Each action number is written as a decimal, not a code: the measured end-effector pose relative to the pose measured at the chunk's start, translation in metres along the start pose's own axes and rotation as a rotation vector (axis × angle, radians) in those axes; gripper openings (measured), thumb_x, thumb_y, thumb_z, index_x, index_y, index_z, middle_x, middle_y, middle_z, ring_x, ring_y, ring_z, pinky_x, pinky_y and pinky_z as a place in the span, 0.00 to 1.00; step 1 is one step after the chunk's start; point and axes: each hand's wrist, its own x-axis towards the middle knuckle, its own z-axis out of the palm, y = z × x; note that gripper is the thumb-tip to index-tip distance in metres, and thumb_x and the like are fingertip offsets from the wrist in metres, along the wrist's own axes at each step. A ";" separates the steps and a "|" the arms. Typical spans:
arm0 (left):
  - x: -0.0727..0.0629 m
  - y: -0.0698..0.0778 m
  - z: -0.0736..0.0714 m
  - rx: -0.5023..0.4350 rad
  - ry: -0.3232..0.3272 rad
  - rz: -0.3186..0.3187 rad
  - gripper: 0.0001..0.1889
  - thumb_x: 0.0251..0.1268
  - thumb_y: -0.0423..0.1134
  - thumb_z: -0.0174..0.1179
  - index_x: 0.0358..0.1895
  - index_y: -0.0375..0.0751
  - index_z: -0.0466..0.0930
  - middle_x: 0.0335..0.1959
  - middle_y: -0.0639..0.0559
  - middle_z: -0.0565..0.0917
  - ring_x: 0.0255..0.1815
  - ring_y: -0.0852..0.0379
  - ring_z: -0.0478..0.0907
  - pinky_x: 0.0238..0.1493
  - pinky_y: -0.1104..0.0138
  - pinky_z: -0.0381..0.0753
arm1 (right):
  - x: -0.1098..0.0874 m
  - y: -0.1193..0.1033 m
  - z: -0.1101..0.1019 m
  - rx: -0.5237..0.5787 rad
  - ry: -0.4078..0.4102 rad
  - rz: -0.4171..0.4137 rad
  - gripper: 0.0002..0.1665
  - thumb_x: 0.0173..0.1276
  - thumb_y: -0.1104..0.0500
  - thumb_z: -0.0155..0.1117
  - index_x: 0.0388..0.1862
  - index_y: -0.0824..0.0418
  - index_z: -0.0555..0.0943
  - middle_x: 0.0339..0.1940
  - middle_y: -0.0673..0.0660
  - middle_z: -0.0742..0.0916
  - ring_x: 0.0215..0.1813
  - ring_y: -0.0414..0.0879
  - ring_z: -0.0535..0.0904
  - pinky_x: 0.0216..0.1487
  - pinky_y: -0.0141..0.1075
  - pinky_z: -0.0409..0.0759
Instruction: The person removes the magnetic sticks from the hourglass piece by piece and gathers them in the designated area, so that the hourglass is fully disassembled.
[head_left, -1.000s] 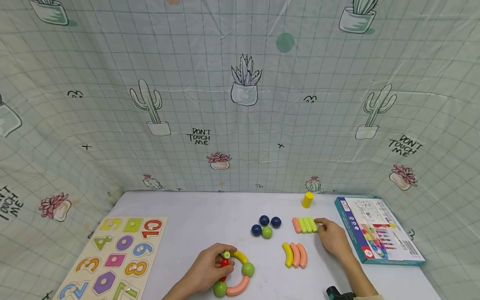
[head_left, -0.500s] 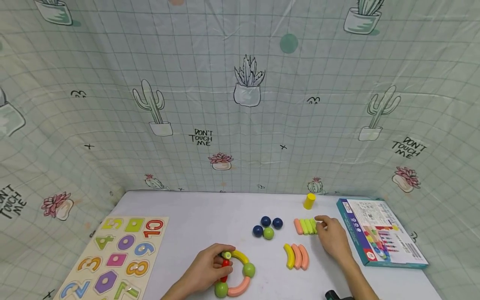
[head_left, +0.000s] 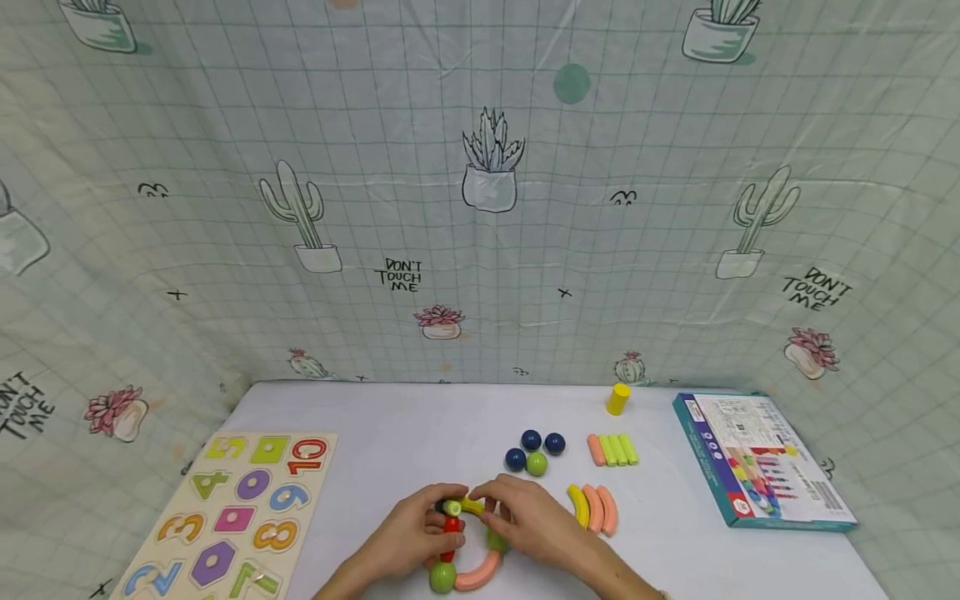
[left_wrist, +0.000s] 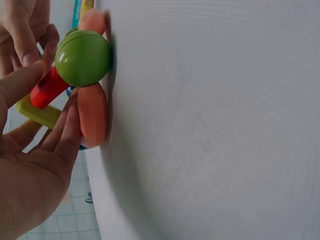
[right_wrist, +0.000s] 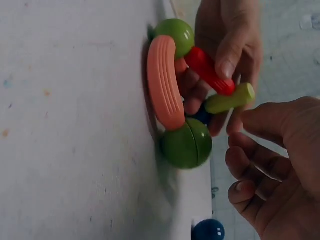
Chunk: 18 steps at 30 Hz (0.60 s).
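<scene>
- Now the red rod (right_wrist: 207,71) is pinched by the left hand (head_left: 407,531), tilted above the table (head_left: 390,433) beside a green ball (right_wrist: 174,33).
- Right hand (head_left: 538,521) loosely bent nearby, nothing seen gripped.
- Judged light, stiff, slick: best pinched mid-length.

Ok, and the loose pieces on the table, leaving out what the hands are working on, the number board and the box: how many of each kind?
Dark blue balls: 3
Green ball: 1
Lime-green sticks: 3
Salmon stick: 1
Curved salmon pieces: 2
Curved yellow piece: 1
Yellow cylinder: 1
Total: 12
</scene>
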 end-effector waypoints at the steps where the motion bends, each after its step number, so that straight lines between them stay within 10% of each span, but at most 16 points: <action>1: 0.000 0.000 0.000 -0.007 -0.006 -0.002 0.31 0.61 0.34 0.71 0.68 0.37 0.72 0.60 0.40 0.78 0.43 0.54 0.82 0.39 0.71 0.83 | 0.003 -0.003 0.004 -0.013 -0.006 -0.017 0.17 0.73 0.55 0.64 0.59 0.49 0.82 0.37 0.37 0.80 0.34 0.31 0.73 0.34 0.26 0.75; 18: -0.002 0.002 -0.004 -0.097 -0.037 -0.018 0.36 0.62 0.33 0.70 0.72 0.34 0.64 0.42 0.43 0.88 0.35 0.57 0.83 0.21 0.73 0.74 | 0.027 -0.008 0.027 -0.171 0.023 -0.210 0.15 0.75 0.58 0.62 0.58 0.48 0.82 0.42 0.41 0.82 0.37 0.29 0.72 0.39 0.21 0.74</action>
